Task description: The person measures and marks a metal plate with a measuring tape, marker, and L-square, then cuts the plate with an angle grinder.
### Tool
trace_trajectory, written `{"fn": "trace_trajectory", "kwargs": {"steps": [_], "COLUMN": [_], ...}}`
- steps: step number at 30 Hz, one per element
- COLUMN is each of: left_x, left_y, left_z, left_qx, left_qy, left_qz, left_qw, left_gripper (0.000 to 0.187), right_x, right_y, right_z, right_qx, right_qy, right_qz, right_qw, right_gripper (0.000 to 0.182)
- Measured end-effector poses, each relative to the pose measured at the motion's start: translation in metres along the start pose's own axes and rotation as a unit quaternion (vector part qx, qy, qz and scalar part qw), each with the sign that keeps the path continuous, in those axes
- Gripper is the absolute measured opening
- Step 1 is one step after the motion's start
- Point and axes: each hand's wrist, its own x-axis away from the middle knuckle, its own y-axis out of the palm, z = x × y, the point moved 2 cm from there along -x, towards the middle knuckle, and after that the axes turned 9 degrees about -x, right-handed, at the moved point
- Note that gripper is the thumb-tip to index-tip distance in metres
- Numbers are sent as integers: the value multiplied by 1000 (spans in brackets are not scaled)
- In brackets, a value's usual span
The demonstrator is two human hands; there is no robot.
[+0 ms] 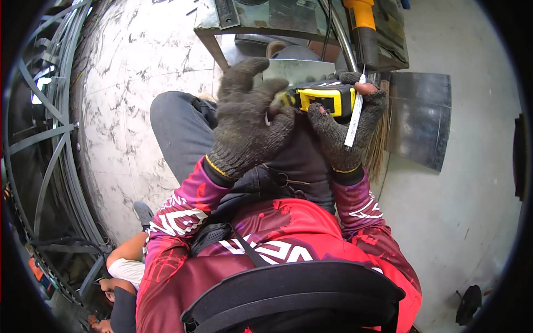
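My right hand point(347, 125), in a dark knit glove with bare fingertips showing, is closed around a yellow and black tape measure point(327, 100). The same hand also holds a slim white marker point(354, 119), slanted across the palm side. Left of the tape measure is my left hand point(250, 111), gloved too and smeared by motion. Its thumb and a finger close on the blurred yellow end of the tape point(286, 100), while its index finger sticks out. Both hands are above my lap, in front of the dark trousers point(180, 125).
A metal table point(272, 19) stands ahead, with an orange-handled power tool point(363, 16) at its right. A dark metal sheet point(419, 119) and a bristle broom point(380, 139) are at the right. Bent metal strips point(53, 127) line the left; another person point(125, 277) sits lower left.
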Motion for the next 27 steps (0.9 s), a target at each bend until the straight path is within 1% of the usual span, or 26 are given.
{"fn": "trace_trajectory", "kwargs": {"steps": [1,2,3,5,6,9,10,11,12,13,14,15,16,17,18,19,20,21,22,23,24,25,27], "left_x": [0,1,1,3,3,2,3,3,3,3,3,3,3,3,3,5,8,9,13,19,24,26,28], "left_y": [5,12,15,20,20,25,26,25,25,25,26,27,27,25,24,24,24,23,20,16,14,14,16], "left_z": [2,1,-2,-3,-4,-10,-10,-10,-11,-13,-14,-15,-15,-14,-13,-14,-16,-17,-20,-25,-31,-34,-42], "left_qx": [9,54,54,63,106,130,129,170,210,210,222,234,235,271,306,305,310,314,312,354,393,391,350], "left_qy": [4,-15,-13,-9,-34,-54,-51,-74,-98,-97,-98,-98,-96,-124,-151,-152,-153,-154,-157,-249,-337,-340,-281], "left_qz": [-27,-41,-39,-54,-73,-81,-81,-110,-138,-138,-134,-129,-130,-144,-158,-158,-125,-91,-93,-126,-156,-158,-116], "left_qw": [1000,998,998,996,991,987,987,977,963,963,961,959,959,944,927,927,930,932,933,892,841,841,886], "left_gripper": [37,34,34,31,27,25,25,22,19,19,16,13,13,12,11,11,11,12,12,13,13,13,12], "right_x": [0,0,-1,3,5,8,9,10,11,12,12,11,11,12,12,13,13,11,12,15,13,12,14], "right_y": [-2,-4,-6,-3,-2,-1,0,5,11,14,12,7,4,2,0,-1,-3,-6,-7,-4,-10,-16,-15], "right_z": [0,-1,-1,-1,-1,1,1,-4,-8,-7,-4,-2,-1,-1,-1,-2,-4,-9,-12,-2,-6,-11,-15], "right_qx": [-1,46,94,70,44,41,31,31,-105,-238,-238,-141,-39,-39,25,88,86,151,214,11,101,191,208], "right_qy": [-3,-35,-68,-59,-52,-58,-69,-70,30,129,129,31,-67,-67,-82,-97,-95,-119,-141,25,-31,-84,-86], "right_qz": [-1,-6,-11,-3,2,-17,0,2,46,89,90,44,-2,-1,-3,-5,-4,-5,-5,28,9,-10,-19], "right_qw": [1000,998,993,996,998,997,997,997,993,959,958,989,997,997,996,991,992,981,967,999,994,978,974], "right_gripper": [73,73,74,74,75,76,81,81,82,83,83,79,76,76,75,74,74,73,72,70,70,70,71]}}
